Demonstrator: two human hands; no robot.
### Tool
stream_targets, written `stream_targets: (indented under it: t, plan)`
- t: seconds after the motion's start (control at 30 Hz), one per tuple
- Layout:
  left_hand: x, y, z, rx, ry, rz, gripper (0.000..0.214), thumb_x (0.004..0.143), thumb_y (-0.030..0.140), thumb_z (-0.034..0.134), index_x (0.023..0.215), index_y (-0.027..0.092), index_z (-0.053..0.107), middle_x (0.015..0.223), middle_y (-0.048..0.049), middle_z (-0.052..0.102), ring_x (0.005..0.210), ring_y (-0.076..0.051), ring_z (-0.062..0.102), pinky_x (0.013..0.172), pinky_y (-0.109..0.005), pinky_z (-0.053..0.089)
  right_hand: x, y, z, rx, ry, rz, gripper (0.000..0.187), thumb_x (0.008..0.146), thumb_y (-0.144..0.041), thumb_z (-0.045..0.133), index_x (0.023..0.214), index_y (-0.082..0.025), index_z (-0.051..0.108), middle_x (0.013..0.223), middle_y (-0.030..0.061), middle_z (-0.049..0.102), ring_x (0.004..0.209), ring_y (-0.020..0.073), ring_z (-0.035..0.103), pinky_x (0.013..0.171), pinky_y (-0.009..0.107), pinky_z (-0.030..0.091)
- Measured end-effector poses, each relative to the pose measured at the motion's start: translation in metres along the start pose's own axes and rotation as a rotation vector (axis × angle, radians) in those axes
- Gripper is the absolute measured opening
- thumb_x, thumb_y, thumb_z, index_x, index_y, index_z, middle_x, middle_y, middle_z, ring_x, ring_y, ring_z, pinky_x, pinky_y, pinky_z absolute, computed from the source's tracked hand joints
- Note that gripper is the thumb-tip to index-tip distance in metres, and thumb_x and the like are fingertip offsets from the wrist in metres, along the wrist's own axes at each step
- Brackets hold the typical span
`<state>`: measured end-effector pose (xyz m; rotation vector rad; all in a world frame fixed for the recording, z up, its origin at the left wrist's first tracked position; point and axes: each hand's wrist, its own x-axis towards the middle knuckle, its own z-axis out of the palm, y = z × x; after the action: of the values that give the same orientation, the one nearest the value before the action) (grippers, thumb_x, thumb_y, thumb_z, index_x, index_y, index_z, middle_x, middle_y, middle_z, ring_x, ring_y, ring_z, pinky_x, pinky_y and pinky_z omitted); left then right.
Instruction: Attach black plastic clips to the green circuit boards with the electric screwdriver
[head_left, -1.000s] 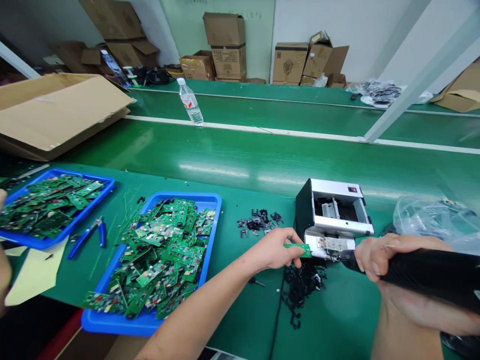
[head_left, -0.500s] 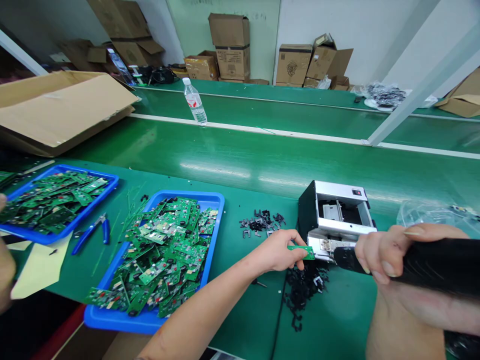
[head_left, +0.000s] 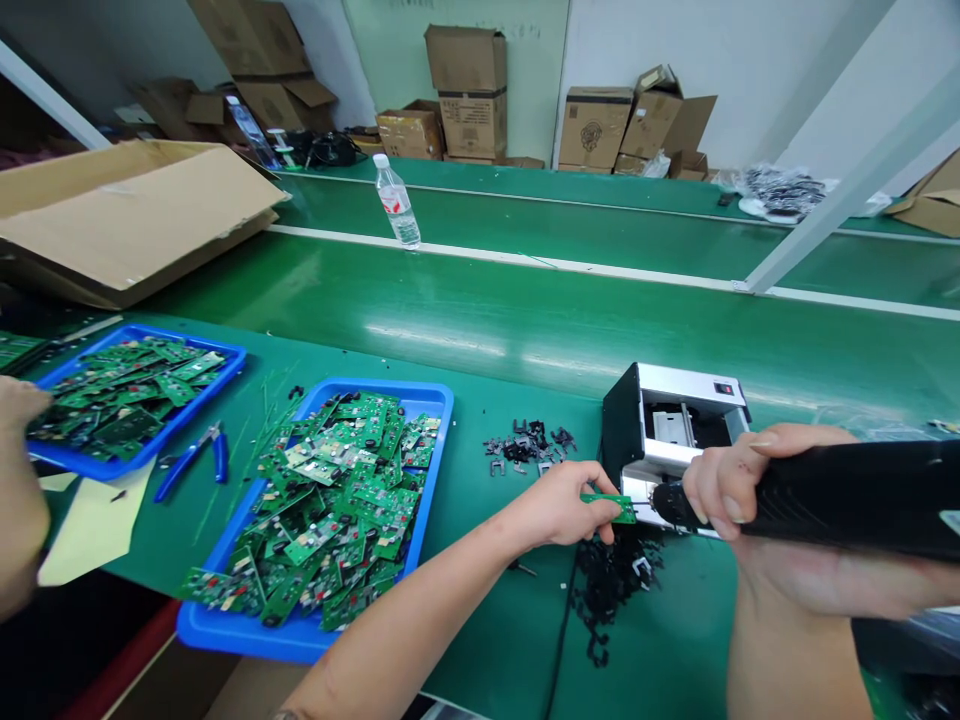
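A worker's right hand (head_left: 739, 485), fingers wrapped around a black power driver (head_left: 862, 495), levels the tool at a small green circuit board (head_left: 611, 507) at a bench, while the left hand (head_left: 562, 505) pinches that board between thumb and fingers just in front of a silver-and-black machine (head_left: 686, 385); whether the driver's slim bit touches the board's end cannot be told. With only a fingertip grip and no support visible beneath, the board could twist or the bit skid toward the fingers if pressed off-line, and a dropped board would likely land among the loose black clips (head_left: 611, 580) below. Beside the left forearm, a blue tray (head_left: 247, 640) brims with heaped boards, some lying over its left rim, where a bump from the arm might spill them. Past blue-handled pliers (head_left: 180, 470), a second blue tray (head_left: 135, 465) holds another mound of boards, with a co-worker's hand (head_left: 22, 400) at its edge. Farther off sit an open carton (head_left: 135, 225), its contents hidden, a bottle (head_left: 397, 205) of clear liquid and, at the wall, stacked cardboard boxes (head_left: 471, 120).
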<state>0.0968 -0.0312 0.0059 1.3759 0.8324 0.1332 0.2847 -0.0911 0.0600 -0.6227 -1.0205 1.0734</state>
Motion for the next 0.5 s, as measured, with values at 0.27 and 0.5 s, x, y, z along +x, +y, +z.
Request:
stream_targets:
  t: [0.27,0.5]
  plan:
    - [0.001,-0.004,0.001,0.023,-0.006,0.01,0.021,0.083,0.034,0.059,0.096,0.017,0.057,0.067,-0.001,0.068,0.049,-0.008,0.045,0.05,-0.02,0.035,0.009,0.001,0.023,-0.09,-0.145,-0.065,0.061,0.074,-0.077,0.057,0.1,-0.024,0.073,0.055,0.0008,0.061,0.037,0.0156,0.052,0.036,0.029,0.039]
    - [0.001,-0.006,0.001,0.105,0.019,0.043,0.023,0.084,0.035,0.058,0.097,0.016,0.059,0.071,-0.002,0.07,0.051,-0.008,0.046,0.05,-0.019,0.034,0.008,-0.004,0.04,-0.131,-0.067,0.029,0.046,0.077,-0.068,0.06,0.096,-0.028,0.074,0.052,-0.0001,0.06,0.038,0.0163,0.05,0.04,0.031,0.039]
